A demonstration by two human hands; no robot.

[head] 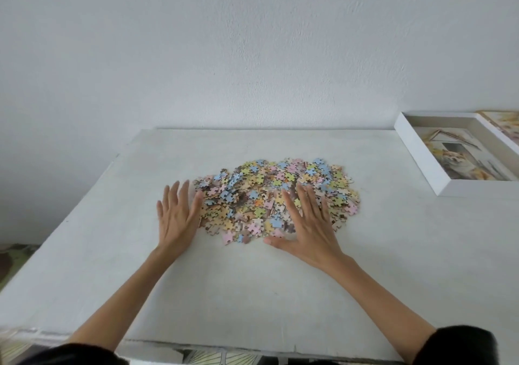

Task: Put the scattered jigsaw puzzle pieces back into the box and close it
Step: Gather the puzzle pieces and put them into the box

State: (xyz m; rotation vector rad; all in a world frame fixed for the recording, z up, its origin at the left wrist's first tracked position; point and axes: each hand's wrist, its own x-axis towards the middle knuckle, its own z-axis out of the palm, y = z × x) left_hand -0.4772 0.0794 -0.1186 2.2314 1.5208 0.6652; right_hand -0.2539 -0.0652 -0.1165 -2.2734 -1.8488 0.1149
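Resting flat with fingers straight, the left hand (177, 218) touched the pile's 9 o'clock edge. Puzzle pieces (261, 190) were heaped mid-table (252, 294), right hand (307, 232) spread open over them around 5 o'clock. The open box (422, 154) sat at 2 o'clock, well apart.

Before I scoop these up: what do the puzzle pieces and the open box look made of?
Puzzle pieces: likely thin printed cardboard, matte; flat die-cut tabs, pastel faces, brownish sides on some. Box: probably stiff white paperboard, smooth and matte; thin straight walls, a printed picture showing inside.
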